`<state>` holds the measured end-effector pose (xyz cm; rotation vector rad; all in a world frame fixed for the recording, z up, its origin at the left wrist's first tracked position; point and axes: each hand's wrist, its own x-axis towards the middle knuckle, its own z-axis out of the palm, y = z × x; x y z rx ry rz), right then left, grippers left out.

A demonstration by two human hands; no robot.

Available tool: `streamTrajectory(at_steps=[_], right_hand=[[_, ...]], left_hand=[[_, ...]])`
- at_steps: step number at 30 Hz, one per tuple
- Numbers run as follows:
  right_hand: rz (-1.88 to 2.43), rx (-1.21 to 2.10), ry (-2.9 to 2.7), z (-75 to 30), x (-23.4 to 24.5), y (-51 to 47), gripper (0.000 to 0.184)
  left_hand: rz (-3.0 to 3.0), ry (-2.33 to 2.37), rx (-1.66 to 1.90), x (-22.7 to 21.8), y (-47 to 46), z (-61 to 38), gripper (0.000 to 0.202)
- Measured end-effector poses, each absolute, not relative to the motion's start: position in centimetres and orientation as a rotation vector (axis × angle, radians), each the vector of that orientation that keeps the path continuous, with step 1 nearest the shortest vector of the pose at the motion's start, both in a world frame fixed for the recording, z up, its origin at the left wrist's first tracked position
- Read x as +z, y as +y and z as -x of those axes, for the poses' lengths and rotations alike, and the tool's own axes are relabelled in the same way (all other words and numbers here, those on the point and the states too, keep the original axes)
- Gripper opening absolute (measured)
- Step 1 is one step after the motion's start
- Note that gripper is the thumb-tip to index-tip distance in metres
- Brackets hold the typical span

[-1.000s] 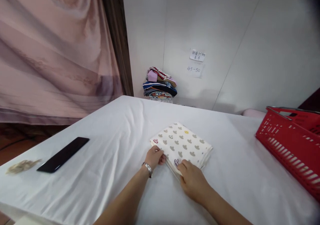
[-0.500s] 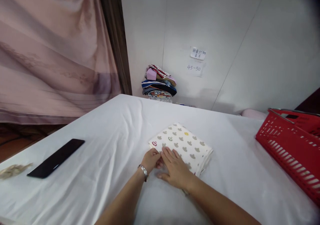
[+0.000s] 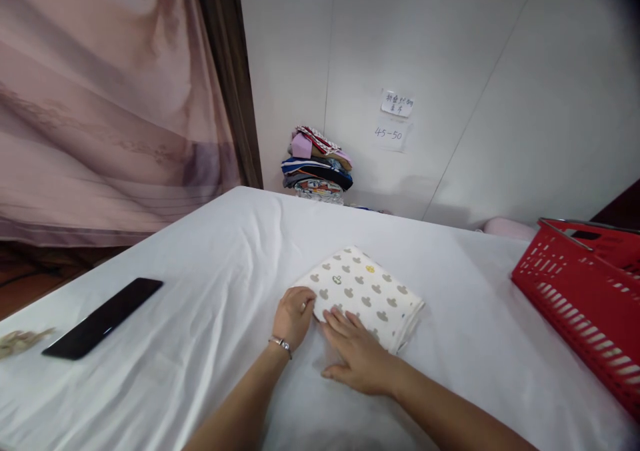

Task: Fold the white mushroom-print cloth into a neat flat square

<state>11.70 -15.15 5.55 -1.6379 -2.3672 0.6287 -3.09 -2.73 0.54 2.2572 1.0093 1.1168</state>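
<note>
L hand (image 3: 293, 314): fingers (image 3: 304, 299) curled at the near-left corner of the folded cloth (image 3: 367, 289), touching its edge; can't tell if they actually pinch it. Thin bracelet on that wrist.

R hand (image 3: 357, 356): fingers (image 3: 341, 319) released & spread flat, palm down, tips lying on the cloth's near edge, heel of the hand on the counter (image 3: 210, 264). The two hands sit just beside each other, R fingertips close to the L knuckles.

Cloth: cream w/ grey heart-like print plus a yellow one, folded into a flat rectangle, lying on the white-covered counter straight ahead of both sets of fingers, its far-right corner well past them.

Rest: black phone (image 3: 103, 317) flat on the counter, well left of the L fingers. Red basket (image 3: 583, 297) well right of the R fingers, at the counter's edge. Stack of clothes (image 3: 317, 169) far beyond the fingers, against the wall; paper notes (image 3: 397, 104) stuck on the wall right of it. Pink curtain (image 3: 100, 104) far left.
</note>
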Motion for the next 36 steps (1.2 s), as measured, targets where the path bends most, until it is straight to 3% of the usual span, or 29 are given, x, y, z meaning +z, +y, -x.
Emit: streamTrajectory(at_steps=[3, 7, 12, 16, 20, 25, 31, 36], right_hand=[[1.663, 0.485, -2.273, -14.0, 7.1, -14.0, 0.056], [2.024, 0.143, -2.082, -17.5, 6.0, -10.9, 0.056], [2.2, 0.231, -2.069, -19.6, 2.7, -9.2, 0.061], [2.193, 0.236, -2.0, -20.9, 3.2, -9.5, 0.054], [2.383, 0.321, -1.688, -23.8, 4.2, -10.1, 0.053], [2.482, 0.467, -1.552, -26.6, 4.2, -11.0, 0.065], [2.479, 0.625, -1.436, -27.1, 3.8, -13.5, 0.063], [2.328, 0.677, -1.276, -25.9, 2.6, -16.1, 0.071]], left_hand=[[-2.246, 1.035, 1.127, 0.4, -2.8, 2.9, 0.014], [-2.255, 1.055, 1.111, 0.4, -2.9, 2.9, 0.014], [-2.245, 1.071, 1.109, 0.1, -2.9, 2.9, 0.014], [-2.204, 1.207, 1.15, -0.2, -2.9, 2.8, 0.015], [-1.983, 1.514, 0.97, 0.3, -2.2, 2.8, 0.044], [-1.807, 1.585, 0.586, 1.6, 0.1, 2.9, 0.064], [-1.797, 1.436, 0.65, 3.4, 3.5, 0.8, 0.048], [-1.773, 1.334, 0.791, 5.2, 7.5, -2.8, 0.058]])
